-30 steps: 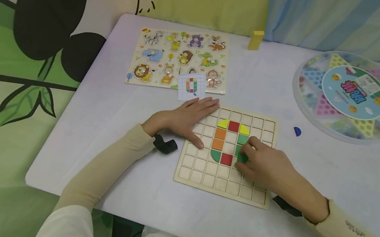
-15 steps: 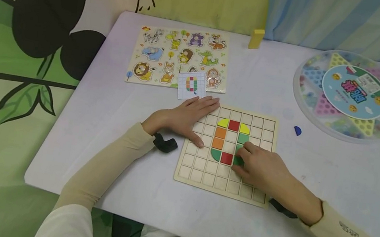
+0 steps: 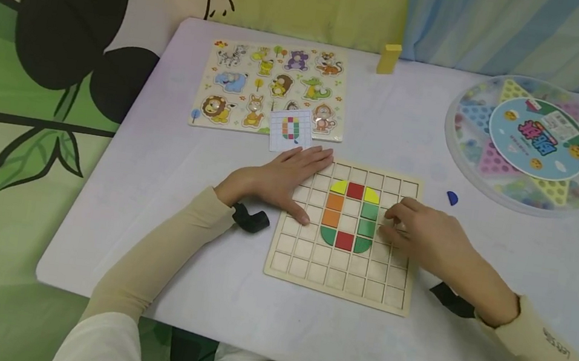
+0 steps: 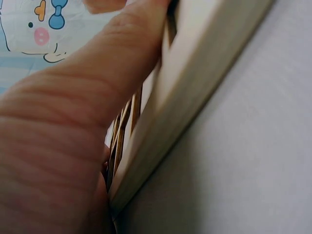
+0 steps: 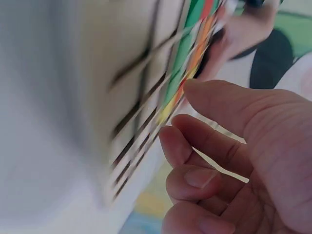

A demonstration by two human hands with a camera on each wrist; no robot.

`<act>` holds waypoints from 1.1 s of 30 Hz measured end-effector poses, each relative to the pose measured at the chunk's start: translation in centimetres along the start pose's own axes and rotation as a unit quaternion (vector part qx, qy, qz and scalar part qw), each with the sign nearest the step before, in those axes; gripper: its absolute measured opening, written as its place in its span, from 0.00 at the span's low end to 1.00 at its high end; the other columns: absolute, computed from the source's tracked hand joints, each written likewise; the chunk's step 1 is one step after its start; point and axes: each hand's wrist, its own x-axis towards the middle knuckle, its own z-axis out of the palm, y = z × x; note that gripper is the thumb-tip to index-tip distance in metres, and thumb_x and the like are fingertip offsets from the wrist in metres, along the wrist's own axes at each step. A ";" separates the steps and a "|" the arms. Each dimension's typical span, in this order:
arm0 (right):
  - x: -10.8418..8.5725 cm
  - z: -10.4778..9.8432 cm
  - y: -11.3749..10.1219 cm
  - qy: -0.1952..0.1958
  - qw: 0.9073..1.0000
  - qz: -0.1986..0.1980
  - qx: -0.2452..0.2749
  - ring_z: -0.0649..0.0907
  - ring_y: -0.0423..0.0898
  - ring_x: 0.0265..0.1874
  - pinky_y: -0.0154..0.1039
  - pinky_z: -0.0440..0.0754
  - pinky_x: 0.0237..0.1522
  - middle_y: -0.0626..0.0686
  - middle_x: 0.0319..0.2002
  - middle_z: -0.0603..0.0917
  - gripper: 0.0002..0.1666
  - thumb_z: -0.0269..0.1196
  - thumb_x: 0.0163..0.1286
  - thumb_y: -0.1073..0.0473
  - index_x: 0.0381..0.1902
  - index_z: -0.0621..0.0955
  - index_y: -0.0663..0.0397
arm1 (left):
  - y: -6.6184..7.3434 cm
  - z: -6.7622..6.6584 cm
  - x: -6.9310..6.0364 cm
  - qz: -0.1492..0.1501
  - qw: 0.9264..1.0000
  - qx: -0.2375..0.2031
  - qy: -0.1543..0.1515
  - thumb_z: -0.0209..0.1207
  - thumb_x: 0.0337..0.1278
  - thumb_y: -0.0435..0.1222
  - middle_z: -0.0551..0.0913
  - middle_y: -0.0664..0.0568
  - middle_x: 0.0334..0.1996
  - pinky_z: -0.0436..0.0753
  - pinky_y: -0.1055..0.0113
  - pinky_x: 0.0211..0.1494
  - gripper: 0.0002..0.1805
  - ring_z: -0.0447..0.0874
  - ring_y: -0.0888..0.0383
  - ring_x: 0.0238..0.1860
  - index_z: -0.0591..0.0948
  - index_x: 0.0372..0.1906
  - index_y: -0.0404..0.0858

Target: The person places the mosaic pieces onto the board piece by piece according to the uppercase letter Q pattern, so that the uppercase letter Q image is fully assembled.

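Note:
A wooden grid board (image 3: 283,270) lies on the table, bearing a ring of red, yellow, orange and green pieces. My left hand (image 3: 287,177) rests on its left edge with fingers spread; in the left wrist view the thumb (image 4: 97,73) lies along the wooden rim. Over the board's right columns is my right hand (image 3: 430,238), fingers loosely bent and nothing between them. In the right wrist view its thumb (image 5: 219,100) and fingertips are apart. Just left of this hand, a green quarter-round piece (image 3: 362,246) sits at the ring's lower right corner, below two green squares (image 3: 368,220).
A blue half-round piece (image 3: 452,198) lies right of the board. Behind it is a round clear game box (image 3: 453,147). A pattern card (image 3: 277,142) overlaps an animal puzzle (image 3: 234,97) at the back. One yellow block (image 3: 388,59) stands by the far edge.
My right hand has let go of the green quarter-round piece and moved right and slightly up, leaving the piece in its cell. The left hand has stayed put.

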 end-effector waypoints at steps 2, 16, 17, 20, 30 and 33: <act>0.2 -0.4 1.3 -0.001 1.000 0.026 -0.001 0.81 0.46 0.26 0.47 0.80 0.28 0.53 0.37 0.83 0.12 0.66 0.65 0.55 0.41 0.83 0.58 | 0.0 -0.1 0.0 0.000 1.000 0.000 0.000 0.66 0.42 0.67 0.31 0.58 0.79 0.29 0.57 0.78 0.69 0.23 0.60 0.78 0.37 0.79 0.45; 0.3 -1.9 9.1 0.051 0.996 0.051 -0.047 0.81 0.57 0.30 0.53 0.79 0.28 0.64 0.42 0.79 0.10 0.58 0.66 0.69 0.44 0.82 0.66 | -0.1 0.0 -0.2 0.003 1.000 -0.003 0.004 0.65 0.41 0.68 0.31 0.58 0.79 0.29 0.57 0.78 0.69 0.23 0.61 0.78 0.37 0.79 0.46; 0.2 -2.0 9.4 0.042 0.997 0.055 -0.044 0.81 0.58 0.32 0.53 0.79 0.30 0.65 0.43 0.79 0.11 0.57 0.67 0.70 0.45 0.82 0.67 | -0.1 0.0 -0.2 0.004 1.000 -0.002 0.004 0.65 0.41 0.68 0.31 0.58 0.79 0.29 0.57 0.78 0.69 0.23 0.61 0.78 0.37 0.79 0.46; 0.2 -2.3 10.3 0.014 0.998 0.059 -0.031 0.81 0.61 0.39 0.56 0.80 0.38 0.67 0.47 0.78 0.15 0.53 0.67 0.73 0.48 0.81 0.67 | -0.1 0.0 -0.1 0.007 1.000 0.000 0.005 0.65 0.41 0.68 0.31 0.58 0.79 0.29 0.57 0.78 0.69 0.23 0.60 0.78 0.37 0.79 0.46; 0.1 -2.8 10.8 -0.031 0.998 0.042 -0.017 0.80 0.58 0.40 0.55 0.80 0.41 0.65 0.50 0.77 0.19 0.58 0.64 0.75 0.52 0.81 0.62 | -0.1 -0.1 -0.1 0.001 1.000 0.001 0.003 0.65 0.40 0.69 0.31 0.58 0.79 0.29 0.57 0.78 0.69 0.23 0.61 0.78 0.37 0.79 0.46; 0.1 -2.8 10.8 -0.031 0.998 0.042 -0.018 0.81 0.60 0.44 0.58 0.79 0.45 0.64 0.48 0.78 0.16 0.60 0.64 0.74 0.49 0.81 0.63 | -0.1 0.0 0.0 0.001 1.000 -0.001 0.003 0.64 0.40 0.69 0.31 0.58 0.79 0.29 0.57 0.78 0.69 0.23 0.60 0.78 0.37 0.79 0.46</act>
